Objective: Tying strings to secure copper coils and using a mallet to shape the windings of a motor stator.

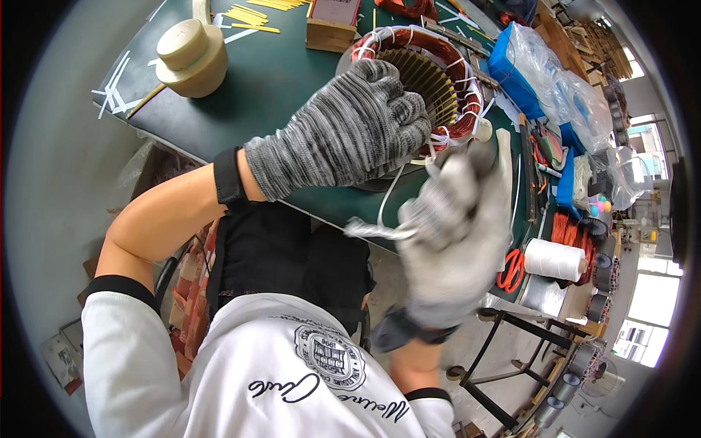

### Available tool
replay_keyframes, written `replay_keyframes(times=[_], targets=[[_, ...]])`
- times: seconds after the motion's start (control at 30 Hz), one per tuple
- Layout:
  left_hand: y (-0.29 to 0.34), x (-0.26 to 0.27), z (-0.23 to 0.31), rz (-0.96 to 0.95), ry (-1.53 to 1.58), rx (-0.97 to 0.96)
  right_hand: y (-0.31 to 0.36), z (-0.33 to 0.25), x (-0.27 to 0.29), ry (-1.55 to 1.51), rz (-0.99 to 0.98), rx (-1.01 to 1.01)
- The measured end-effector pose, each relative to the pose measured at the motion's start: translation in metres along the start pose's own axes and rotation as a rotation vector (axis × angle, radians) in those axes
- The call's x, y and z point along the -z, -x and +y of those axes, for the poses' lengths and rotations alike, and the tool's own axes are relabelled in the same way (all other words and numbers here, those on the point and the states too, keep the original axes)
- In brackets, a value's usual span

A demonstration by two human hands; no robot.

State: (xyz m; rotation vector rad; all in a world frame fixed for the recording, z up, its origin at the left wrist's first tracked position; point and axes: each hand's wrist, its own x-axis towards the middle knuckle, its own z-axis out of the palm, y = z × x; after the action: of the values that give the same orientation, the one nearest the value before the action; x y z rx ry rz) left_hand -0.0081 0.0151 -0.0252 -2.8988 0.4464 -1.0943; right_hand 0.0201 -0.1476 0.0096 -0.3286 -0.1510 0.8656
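A motor stator [468,84] with copper windings, white lacing and yellow slot liners around its bore lies on the green table. My left hand [343,128], in a grey-and-black striped knit glove, curls its fingers over the stator's near left rim. Just right of it, my right hand [456,233], in a pale grey glove, is blurred by motion but looks closed. White cord [388,198] runs from the stator's near edge to this hand, and a loose tail dangles left of it. The fingertips of my right hand are smeared, and my left hand hides part of the winding.
On the left of the table [270,80] stands a cream stepped round block [191,58]. Yellow strips [252,16] and a wooden block [332,25] lie at the back. To the right are blue bins [515,69], a white cord spool [555,260] and orange wire loops [513,270].
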Motion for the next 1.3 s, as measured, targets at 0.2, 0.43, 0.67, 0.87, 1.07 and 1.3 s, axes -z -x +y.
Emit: replay_keyframes(times=[0.2,0.43,0.67,0.87,1.07,1.3], targets=[[-0.002,0.016,0.012,-0.108,0.09,-0.029,0.001,0.042,0.078,1.419,-0.082,0.794],[-0.019,0.014,0.017,-0.103,0.182,0.229,0.03,-0.011,0.056,0.741,0.197,0.178],[-0.014,0.0,0.011,-0.073,0.326,0.217,0.097,-0.008,0.098,2.341,0.145,0.618],[-0.017,0.015,0.011,-0.121,0.287,0.194,0.159,-0.032,0.127,2.02,0.56,-0.048],[-0.029,0.015,-0.015,-0.139,0.215,-0.076,0.058,-0.021,0.077,1.813,0.162,0.841],[-0.028,0.023,-0.012,-0.217,0.369,0.034,-0.009,0.024,0.052,1.843,0.233,1.077]])
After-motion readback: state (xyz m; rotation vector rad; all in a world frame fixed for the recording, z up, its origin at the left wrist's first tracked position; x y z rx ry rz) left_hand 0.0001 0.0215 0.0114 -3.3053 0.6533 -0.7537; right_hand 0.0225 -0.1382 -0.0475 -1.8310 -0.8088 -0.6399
